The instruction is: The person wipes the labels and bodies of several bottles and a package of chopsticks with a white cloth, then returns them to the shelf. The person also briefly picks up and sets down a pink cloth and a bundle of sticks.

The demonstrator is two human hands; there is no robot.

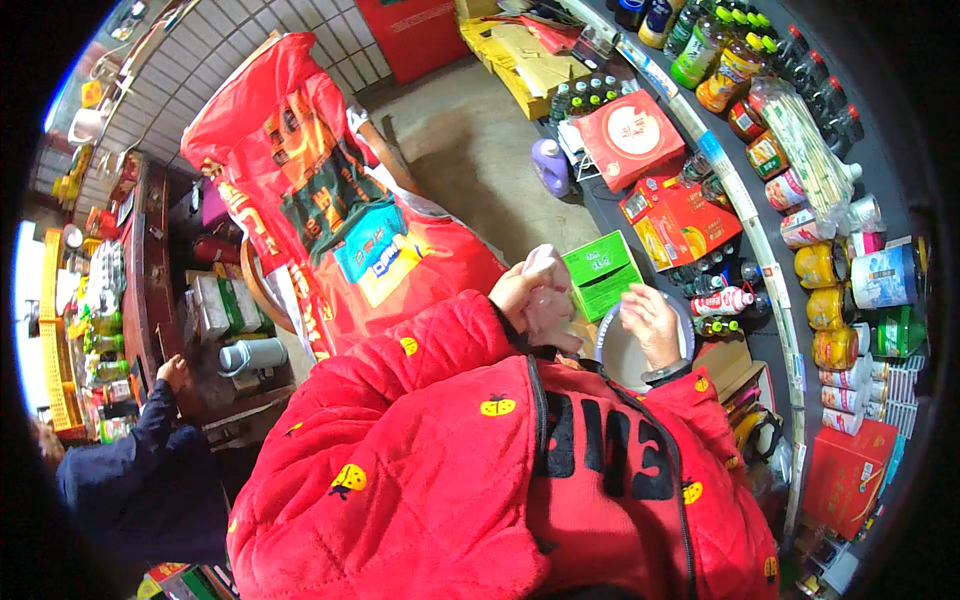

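Observation:
My left hand [513, 294] grips a crumpled pale pink cloth [549, 304], which hangs down in front of the red jacket. To its right, my right hand [651, 324] is over a pale round bucket [616, 352] with a bluish rim. Its fingers are loosely bent and somewhat blurred, and I see nothing in them. A dark band [667, 372] circles that wrist. Just beyond both hands stands a bright green carton [602, 274], partly behind the cloth and the bucket rim.
A red printed plastic cover [315, 195] drapes a long piece of furniture ahead left. Shelves of bottles [731, 71] and cans [821, 270] curve along the right, with red gift boxes [630, 139] below. Another person [142, 480] in dark clothes is at a wooden counter [146, 277] at left.

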